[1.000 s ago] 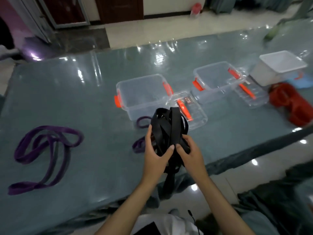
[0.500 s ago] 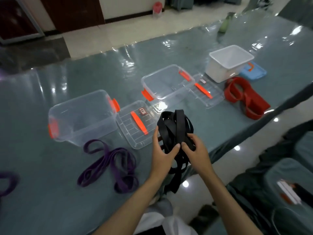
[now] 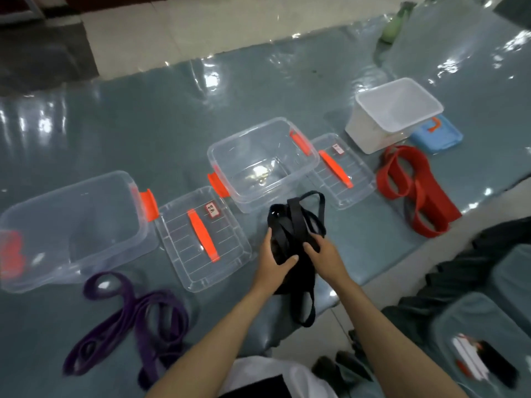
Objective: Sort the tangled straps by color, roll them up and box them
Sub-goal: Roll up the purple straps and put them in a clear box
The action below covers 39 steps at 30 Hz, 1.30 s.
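Black straps [image 3: 293, 228], bundled, sit lower than half a second ago, just before the middle clear box [image 3: 263, 162] near the tabletop [image 3: 172, 119] edge. Left hand [image 3: 273, 261] and right hand [image 3: 326, 254] each keep a curled grip on the bundle. Purple straps [image 3: 135, 317] lie left, red straps [image 3: 413, 188] right.
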Each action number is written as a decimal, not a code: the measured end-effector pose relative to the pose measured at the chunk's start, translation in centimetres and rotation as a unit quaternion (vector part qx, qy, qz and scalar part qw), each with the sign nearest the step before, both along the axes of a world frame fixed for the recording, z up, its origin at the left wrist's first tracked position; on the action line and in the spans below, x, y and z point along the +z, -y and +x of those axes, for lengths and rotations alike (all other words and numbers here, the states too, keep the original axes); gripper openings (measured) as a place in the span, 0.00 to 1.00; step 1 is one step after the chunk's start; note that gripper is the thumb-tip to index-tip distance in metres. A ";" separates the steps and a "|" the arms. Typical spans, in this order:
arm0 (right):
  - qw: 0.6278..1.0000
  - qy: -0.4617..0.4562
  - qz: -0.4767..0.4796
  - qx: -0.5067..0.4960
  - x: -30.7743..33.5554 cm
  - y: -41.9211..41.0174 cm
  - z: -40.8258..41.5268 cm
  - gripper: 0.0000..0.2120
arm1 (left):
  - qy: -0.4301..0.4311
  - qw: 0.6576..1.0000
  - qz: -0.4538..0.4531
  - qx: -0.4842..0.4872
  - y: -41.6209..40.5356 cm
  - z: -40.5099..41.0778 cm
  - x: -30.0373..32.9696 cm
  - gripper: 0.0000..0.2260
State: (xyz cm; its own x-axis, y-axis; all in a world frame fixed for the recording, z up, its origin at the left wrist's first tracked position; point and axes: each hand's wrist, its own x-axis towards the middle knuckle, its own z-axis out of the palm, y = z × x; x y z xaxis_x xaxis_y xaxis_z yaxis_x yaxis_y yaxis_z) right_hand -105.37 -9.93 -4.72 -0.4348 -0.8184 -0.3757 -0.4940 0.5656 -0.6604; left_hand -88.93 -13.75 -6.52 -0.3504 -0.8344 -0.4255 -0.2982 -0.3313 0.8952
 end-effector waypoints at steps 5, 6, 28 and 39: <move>0.987 -0.138 0.079 -0.016 -0.9 0.7 -0.5 0.22 | 0.129 0.990 0.009 -0.061 1.9 -0.2 -1.4 0.46; 0.983 -0.165 0.075 -0.020 -0.5 0.8 -0.3 0.23 | 0.151 0.986 0.001 -0.071 2.2 -0.1 -1.2 0.45; 0.880 -0.263 -0.056 0.391 5.5 -6.9 22.1 0.17 | 0.519 0.801 -0.272 -0.121 -9.5 26.6 7.8 0.17; 0.825 -0.240 -0.124 0.497 5.7 -8.6 44.4 0.12 | 0.592 0.791 -0.155 -0.005 -16.8 50.5 7.3 0.19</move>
